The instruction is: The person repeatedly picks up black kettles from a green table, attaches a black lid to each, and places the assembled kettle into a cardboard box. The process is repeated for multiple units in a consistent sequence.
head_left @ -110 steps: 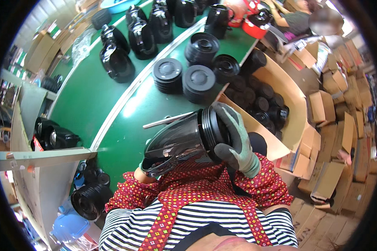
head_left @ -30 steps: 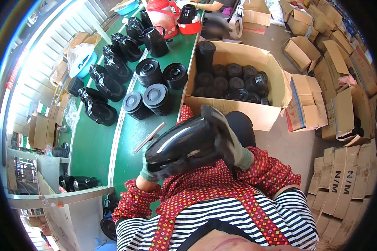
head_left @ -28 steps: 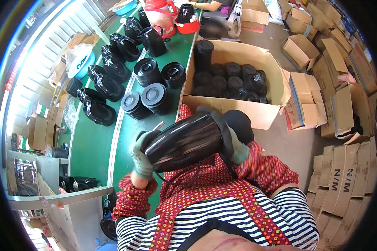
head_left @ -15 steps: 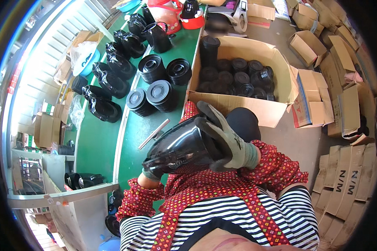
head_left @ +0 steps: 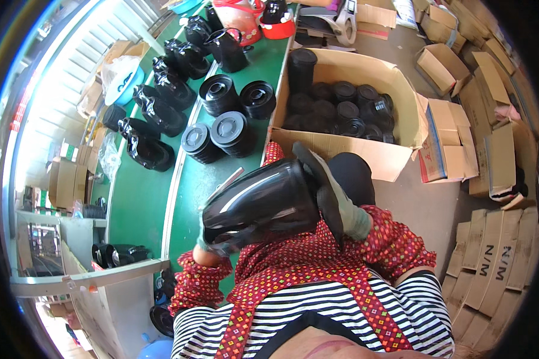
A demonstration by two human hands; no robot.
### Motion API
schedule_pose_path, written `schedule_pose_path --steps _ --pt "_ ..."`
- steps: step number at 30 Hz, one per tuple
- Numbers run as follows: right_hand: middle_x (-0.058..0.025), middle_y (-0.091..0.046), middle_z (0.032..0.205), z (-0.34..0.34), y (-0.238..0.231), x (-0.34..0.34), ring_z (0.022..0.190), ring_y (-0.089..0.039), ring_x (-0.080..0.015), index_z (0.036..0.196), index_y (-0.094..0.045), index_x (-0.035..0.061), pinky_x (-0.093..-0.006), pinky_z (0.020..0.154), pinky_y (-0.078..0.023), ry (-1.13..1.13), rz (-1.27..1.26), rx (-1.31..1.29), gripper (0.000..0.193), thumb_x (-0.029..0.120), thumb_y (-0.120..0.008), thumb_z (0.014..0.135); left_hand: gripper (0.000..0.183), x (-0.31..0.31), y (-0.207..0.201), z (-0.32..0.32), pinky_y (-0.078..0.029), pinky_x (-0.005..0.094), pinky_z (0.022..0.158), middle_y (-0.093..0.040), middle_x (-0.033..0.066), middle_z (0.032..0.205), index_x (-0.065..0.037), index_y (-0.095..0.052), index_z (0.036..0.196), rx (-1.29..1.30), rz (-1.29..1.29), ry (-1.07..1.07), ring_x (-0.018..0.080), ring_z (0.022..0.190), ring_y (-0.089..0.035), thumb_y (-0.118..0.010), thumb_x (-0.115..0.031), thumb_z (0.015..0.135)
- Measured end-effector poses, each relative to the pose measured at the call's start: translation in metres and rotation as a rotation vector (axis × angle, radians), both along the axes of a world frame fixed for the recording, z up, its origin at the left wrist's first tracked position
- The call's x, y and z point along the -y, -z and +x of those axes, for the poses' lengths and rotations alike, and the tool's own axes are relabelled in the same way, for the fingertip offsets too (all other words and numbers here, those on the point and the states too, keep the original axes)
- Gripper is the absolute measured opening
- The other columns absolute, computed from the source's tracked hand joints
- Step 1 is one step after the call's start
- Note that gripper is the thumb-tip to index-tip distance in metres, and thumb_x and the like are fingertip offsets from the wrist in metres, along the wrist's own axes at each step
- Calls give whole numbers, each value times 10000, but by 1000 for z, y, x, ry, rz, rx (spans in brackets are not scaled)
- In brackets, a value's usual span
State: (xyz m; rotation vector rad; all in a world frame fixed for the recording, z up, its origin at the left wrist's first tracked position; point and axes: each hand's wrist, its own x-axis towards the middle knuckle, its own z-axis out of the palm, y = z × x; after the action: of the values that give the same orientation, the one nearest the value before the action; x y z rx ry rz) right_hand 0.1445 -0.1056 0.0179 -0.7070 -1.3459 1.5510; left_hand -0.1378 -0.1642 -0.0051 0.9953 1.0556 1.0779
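Observation:
A large glossy black jug body [head_left: 257,206] lies tilted across my lap, held in front of my apron. My left hand [head_left: 202,234], gloved, grips its left end; most of those fingers are hidden behind the jug body. At the opposite end, my right hand [head_left: 336,200], in a grey-green glove with dark palm, lies flat against the wide end with its fingers stretched out. A slim metallic bar [head_left: 230,179] shows on the green table just behind the jug body, partly covered by it.
Stacks of black round lids [head_left: 229,127] and ring-shaped parts [head_left: 218,91] stand on the green table [head_left: 188,179]. Several black jugs [head_left: 160,110] line its left side. An open carton [head_left: 347,146] of black cylindrical parts sits to the right. Flattened cartons [head_left: 491,263] are stacked at far right.
My right hand has gone from clasping the wide end to lying flat against it. The jug body has shifted slightly and hides more of the metallic bar.

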Motion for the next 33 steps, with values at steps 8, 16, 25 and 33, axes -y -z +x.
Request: schedule_pose_path --steps 8,16,25,33 --pt "-282 -367 1648 15 -36 -16 1514 -327 -523 1517 -611 186 -648 1208 -314 -177 950 289 838 535 -854 795 649 0 34 43 -429 423 1207 -500 115 1614 -120 -419 1614 138 22 275 260 1444 -523 -664 -366 1067" --pt "-242 -448 1582 -8 11 -2 1472 -459 -356 1469 -546 -35 -455 1221 -355 142 366 -169 618 384 -656 1027 629 -11 38 -8 -484 422 1181 -547 184 1553 17 -461 1556 266 76 50 263 1373 -587 -711 -204 1022" --pt "-200 -428 1623 -6 52 2 1467 -488 -311 1579 -414 -14 -444 1234 -389 177 36 -10 655 233 -684 1036 299 -41 -74 -9 -569 446 839 -725 173 1098 -72 -736 1069 -1366 420 -28 373 989 -720 -793 -253 837" --pt "-224 -457 1612 1 -13 -18 1478 -467 -419 1587 -509 76 -485 1230 -377 -283 631 404 896 84 -871 767 717 -51 -109 -1 -539 440 1030 -603 199 1443 -79 -621 1446 -983 551 172 379 1279 -638 -840 -158 768"
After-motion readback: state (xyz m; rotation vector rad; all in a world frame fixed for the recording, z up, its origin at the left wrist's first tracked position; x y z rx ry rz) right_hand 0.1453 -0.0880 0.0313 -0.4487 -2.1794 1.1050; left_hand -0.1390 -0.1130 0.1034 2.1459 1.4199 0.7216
